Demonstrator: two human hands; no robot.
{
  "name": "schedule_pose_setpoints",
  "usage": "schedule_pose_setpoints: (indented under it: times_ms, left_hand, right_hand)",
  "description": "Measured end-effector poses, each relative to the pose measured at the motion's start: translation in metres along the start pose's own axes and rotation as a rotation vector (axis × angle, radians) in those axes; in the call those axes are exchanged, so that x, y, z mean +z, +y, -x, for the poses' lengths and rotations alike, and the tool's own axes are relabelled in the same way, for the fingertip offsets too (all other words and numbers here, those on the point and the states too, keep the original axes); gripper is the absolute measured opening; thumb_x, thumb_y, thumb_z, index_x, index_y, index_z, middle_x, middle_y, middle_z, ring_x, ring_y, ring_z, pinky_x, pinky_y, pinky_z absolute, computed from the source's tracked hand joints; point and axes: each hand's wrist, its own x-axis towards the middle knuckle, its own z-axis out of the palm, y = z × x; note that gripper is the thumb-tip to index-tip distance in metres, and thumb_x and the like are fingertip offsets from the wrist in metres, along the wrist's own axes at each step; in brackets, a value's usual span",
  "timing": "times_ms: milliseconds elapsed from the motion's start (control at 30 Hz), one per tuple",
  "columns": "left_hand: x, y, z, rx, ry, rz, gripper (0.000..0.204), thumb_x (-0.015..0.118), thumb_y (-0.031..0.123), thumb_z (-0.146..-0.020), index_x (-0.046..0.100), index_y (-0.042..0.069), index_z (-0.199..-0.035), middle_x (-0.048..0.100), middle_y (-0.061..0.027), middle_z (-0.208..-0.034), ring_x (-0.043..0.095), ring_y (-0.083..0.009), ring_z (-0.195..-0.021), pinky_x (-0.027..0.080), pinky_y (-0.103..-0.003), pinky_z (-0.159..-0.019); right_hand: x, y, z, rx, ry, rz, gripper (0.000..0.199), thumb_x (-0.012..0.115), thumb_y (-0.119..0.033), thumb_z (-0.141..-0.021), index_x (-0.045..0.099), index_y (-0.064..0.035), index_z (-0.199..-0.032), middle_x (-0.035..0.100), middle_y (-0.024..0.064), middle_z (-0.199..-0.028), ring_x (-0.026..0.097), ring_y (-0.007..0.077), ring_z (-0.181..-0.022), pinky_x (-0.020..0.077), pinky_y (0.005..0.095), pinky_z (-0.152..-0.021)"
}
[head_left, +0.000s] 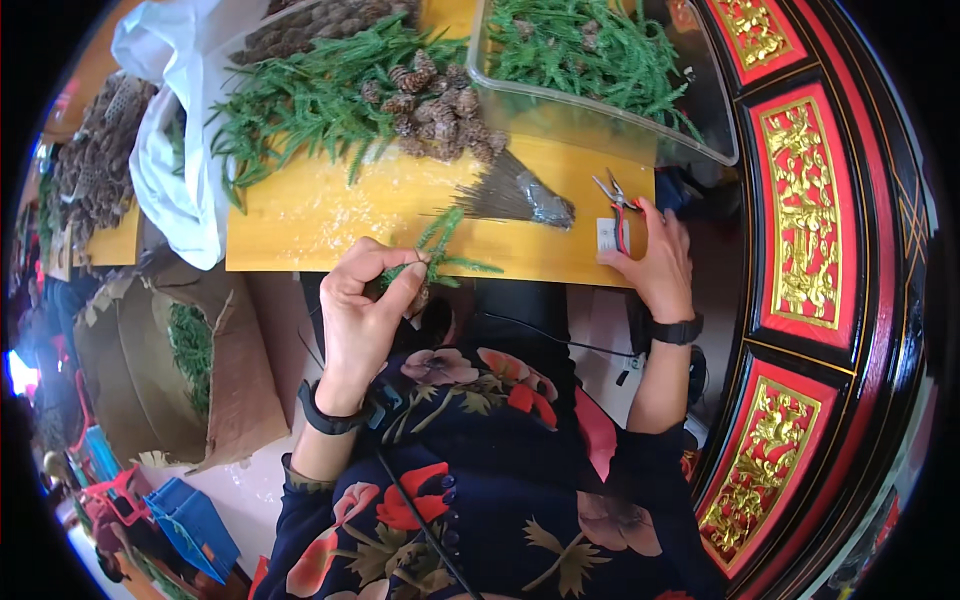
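Note:
Between the thumb and fingers of my left hand (365,295) is a green artificial pine sprig (440,250), pinched near its base at the table's front edge. A small brownish piece hangs below those fingers, partly hidden. My right hand (660,260) is at the table's right end, thumb and fingers around the red handles of a pair of pliers (620,215). The pliers' metal jaws point away from me and stand apart. Beside them lies a small white card (606,236). A fanned bundle of thin brown wires (515,190), wrapped in clear plastic, rests between my hands.
Loose green sprigs (300,110) and a heap of pine cones (440,115) cover the far side of the yellow table (300,240). A clear plastic bin (600,110) holds more sprigs. White bag (170,180) and cardboard box (150,360) stand left; a red-gold carved panel (800,210) right.

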Motion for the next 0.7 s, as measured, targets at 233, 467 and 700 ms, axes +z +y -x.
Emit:
schedule_pose_setpoints:
  times_ms: [233,467,700]
  left_hand:
    - [-0.005,0.001,-0.003,-0.182,-0.082,0.297,0.007,0.065,0.000,-0.081,0.069,-0.002,-0.086,0.056,0.0006,-0.076,0.053,-0.0059,-0.072,0.041,-0.022,-0.065]
    - [-0.014,-0.001,-0.003,-0.207,-0.150,0.385,0.009,0.064,0.001,-0.083,0.069,-0.001,-0.089,0.061,-0.0004,-0.083,0.056,-0.0075,-0.080,0.042,-0.022,-0.076]
    - [-0.016,-0.001,-0.007,-0.254,-0.266,0.437,0.008,0.065,0.004,-0.085,0.067,-0.001,-0.091,0.062,-0.0012,-0.086,0.056,-0.0087,-0.085,0.040,-0.023,-0.081]
  right_hand:
    - [0.011,-0.003,0.011,0.154,-0.132,-0.192,0.058,0.072,-0.020,-0.075,0.046,-0.0074,-0.126,0.055,0.0207,-0.109,0.053,0.0396,-0.103,0.0447,0.0471,-0.085]
    - [0.015,-0.002,0.006,0.198,-0.022,-0.134,0.040,0.062,-0.007,-0.080,0.050,-0.0068,-0.118,0.057,0.0180,-0.104,0.058,0.0365,-0.097,0.0465,0.0447,-0.081]
    - [-0.028,-0.067,0.013,-0.383,0.004,-0.863,0.032,0.061,-0.002,-0.077,0.052,-0.0050,-0.107,0.054,0.0140,-0.098,0.055,0.0343,-0.090,0.0446,0.0404,-0.077]
